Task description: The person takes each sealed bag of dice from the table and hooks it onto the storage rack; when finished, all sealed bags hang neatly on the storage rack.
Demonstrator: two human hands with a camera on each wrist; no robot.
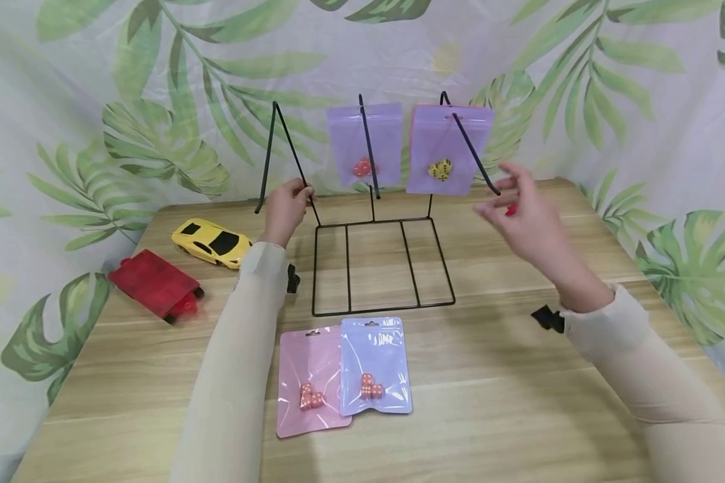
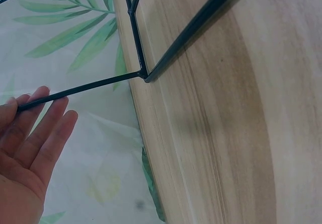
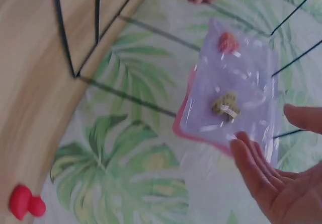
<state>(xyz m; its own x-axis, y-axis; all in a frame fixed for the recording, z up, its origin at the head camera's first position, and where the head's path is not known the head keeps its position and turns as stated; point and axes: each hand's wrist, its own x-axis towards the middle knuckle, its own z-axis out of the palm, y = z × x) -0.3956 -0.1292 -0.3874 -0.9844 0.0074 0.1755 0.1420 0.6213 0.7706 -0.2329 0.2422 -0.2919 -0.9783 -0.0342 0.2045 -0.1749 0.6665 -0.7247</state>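
A black wire display rack (image 1: pixel 383 311) stands on the table with three prongs. My left hand (image 1: pixel 286 209) pinches its left upright between thumb and fingers, as the left wrist view also shows. From the right prong hangs a purple zip bag (image 1: pixel 421 151) with yellow dice, a pink bag edge (image 3: pixel 179 126) peeking out behind it. Another purple bag (image 1: pixel 344 141), holding red dice, hangs on the middle prong; the left prong carries nothing. Beside the right prong's tip is my right hand (image 1: pixel 534 225), fingers spread and holding nothing.
In front of the rack lie a pink bag (image 1: pixel 293 355) and a blue bag (image 1: pixel 393 369) with reddish dice, overlapping. A yellow toy car (image 1: pixel 201 249) and a red toy vehicle (image 1: pixel 154 278) sit at the left. A small red object (image 3: pixel 21 202) is on the table's right side.
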